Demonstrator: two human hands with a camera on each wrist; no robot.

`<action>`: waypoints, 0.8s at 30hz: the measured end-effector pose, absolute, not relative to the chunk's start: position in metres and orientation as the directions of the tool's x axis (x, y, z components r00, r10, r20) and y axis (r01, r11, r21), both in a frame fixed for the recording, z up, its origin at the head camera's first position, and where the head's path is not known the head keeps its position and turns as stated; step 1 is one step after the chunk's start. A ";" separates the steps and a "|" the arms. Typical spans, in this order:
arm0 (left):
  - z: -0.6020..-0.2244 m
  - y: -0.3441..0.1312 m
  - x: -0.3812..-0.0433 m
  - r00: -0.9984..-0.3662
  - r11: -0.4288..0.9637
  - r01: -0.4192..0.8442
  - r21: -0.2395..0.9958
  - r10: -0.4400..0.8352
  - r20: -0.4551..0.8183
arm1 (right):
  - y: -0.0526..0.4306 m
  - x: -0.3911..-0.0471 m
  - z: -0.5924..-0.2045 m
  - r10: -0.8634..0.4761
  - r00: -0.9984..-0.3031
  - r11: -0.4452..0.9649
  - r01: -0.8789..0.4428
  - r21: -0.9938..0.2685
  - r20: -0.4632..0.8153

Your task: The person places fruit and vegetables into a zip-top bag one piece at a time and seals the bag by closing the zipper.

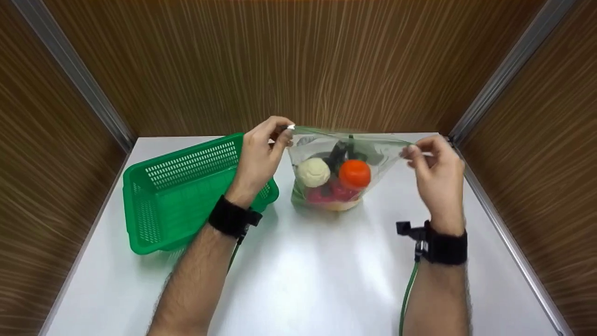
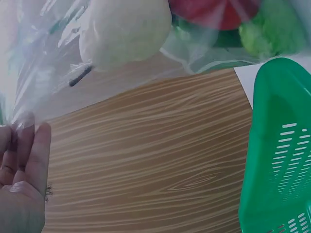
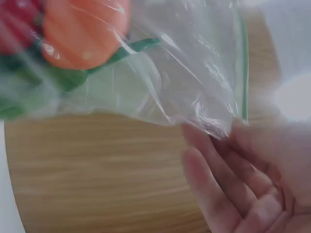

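Note:
A clear zip bag (image 1: pixel 385 158) with a green strip along its top stands on the table, full of toy-like vegetables. Through the plastic I see a cream-white round vegetable (image 1: pixel 313 172), an orange-red round one (image 1: pixel 355 174), dark and green pieces behind, and pinkish-red ones below. My left hand (image 1: pixel 261 147) pinches the bag's upper left corner, where a small white piece shows at the fingertips. At the opposite top corner, my right hand (image 1: pixel 438 165) pinches the plastic between thumb and fingers. The top edge is stretched between both hands.
A green perforated plastic basket (image 1: pixel 140 210) sits on the left of the white table (image 1: pixel 298 280), partly behind my left forearm. Wood-grain panels (image 1: pixel 298 60) enclose the back and sides. A green cable (image 1: pixel 408 294) runs from each wrist camera.

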State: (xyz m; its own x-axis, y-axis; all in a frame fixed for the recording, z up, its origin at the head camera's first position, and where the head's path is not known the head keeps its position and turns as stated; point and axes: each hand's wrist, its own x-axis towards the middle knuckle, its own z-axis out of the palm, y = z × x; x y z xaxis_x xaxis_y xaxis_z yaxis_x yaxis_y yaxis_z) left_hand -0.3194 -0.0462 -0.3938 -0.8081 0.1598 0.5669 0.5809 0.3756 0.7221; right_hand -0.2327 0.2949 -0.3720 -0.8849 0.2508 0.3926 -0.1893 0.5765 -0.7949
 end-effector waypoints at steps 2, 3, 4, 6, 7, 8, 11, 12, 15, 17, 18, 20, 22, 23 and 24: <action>-0.395 -0.049 -0.315 -0.805 0.359 0.587 0.726 0.163 0.571 | 0.301 -0.243 -0.374 0.307 -0.858 0.586 -0.171 -0.792 0.412; -0.395 -0.049 -0.312 -0.805 0.345 0.588 0.731 0.167 0.569 | 0.304 -0.248 -0.375 0.325 -0.850 0.603 -0.151 -0.783 0.414; -0.395 -0.049 -0.310 -0.808 0.328 0.586 0.741 0.175 0.562 | 0.306 -0.251 -0.375 0.340 -0.848 0.622 -0.123 -0.773 0.408; -0.393 -0.047 -0.305 -0.813 0.281 0.582 0.763 0.197 0.547 | 0.310 -0.256 -0.376 0.367 -0.839 0.655 -0.074 -0.752 0.402; -0.391 -0.046 -0.303 -0.816 0.260 0.578 0.774 0.205 0.540 | 0.312 -0.257 -0.376 0.380 -0.834 0.665 -0.055 -0.745 0.400; -0.390 -0.044 -0.301 -0.821 0.249 0.570 0.783 0.212 0.530 | 0.314 -0.258 -0.376 0.390 -0.829 0.674 -0.039 -0.738 0.401; -0.386 -0.039 -0.296 -0.825 0.243 0.563 0.790 0.231 0.516 | 0.317 -0.257 -0.374 0.401 -0.828 0.696 -0.002 -0.718 0.392; -0.385 -0.036 -0.294 -0.827 0.241 0.560 0.793 0.232 0.513 | 0.318 -0.256 -0.373 0.402 -0.830 0.701 0.007 -0.713 0.387; -0.386 -0.028 -0.292 -0.837 0.212 0.543 0.812 0.213 0.504 | 0.316 -0.252 -0.369 0.392 -0.841 0.716 0.025 -0.697 0.373; -0.388 -0.023 -0.291 -0.848 0.187 0.525 0.830 0.193 0.493 | 0.311 -0.247 -0.366 0.378 -0.848 0.728 0.024 -0.685 0.372; -0.389 -0.020 -0.290 -0.853 0.180 0.518 0.836 0.184 0.489 | 0.308 -0.243 -0.364 0.369 -0.851 0.735 0.020 -0.678 0.375; -0.390 -0.017 -0.289 -0.860 0.176 0.507 0.844 0.175 0.480 | 0.300 -0.236 -0.361 0.345 -0.854 0.748 0.000 -0.664 0.389; -0.390 -0.014 -0.287 -0.860 0.177 0.505 0.845 0.178 0.477 | 0.289 -0.227 -0.357 0.314 -0.854 0.766 -0.030 -0.643 0.414; -0.390 -0.013 -0.287 -0.860 0.176 0.506 0.844 0.181 0.477 | 0.283 -0.223 -0.355 0.296 -0.854 0.775 -0.048 -0.630 0.429; -0.389 -0.012 -0.286 -0.857 0.175 0.511 0.841 0.186 0.481 | 0.276 -0.220 -0.353 0.272 -0.853 0.782 -0.074 -0.619 0.446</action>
State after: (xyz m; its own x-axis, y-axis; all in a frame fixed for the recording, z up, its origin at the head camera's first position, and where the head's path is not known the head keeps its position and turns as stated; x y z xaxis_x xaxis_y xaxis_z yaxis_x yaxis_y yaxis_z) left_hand -0.2863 -0.0122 -0.3893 -0.8566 0.1861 0.4813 0.5110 0.1754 0.8415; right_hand -0.2198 0.2762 -0.3533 -0.8525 0.2723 0.4461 -0.0742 0.7819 -0.6190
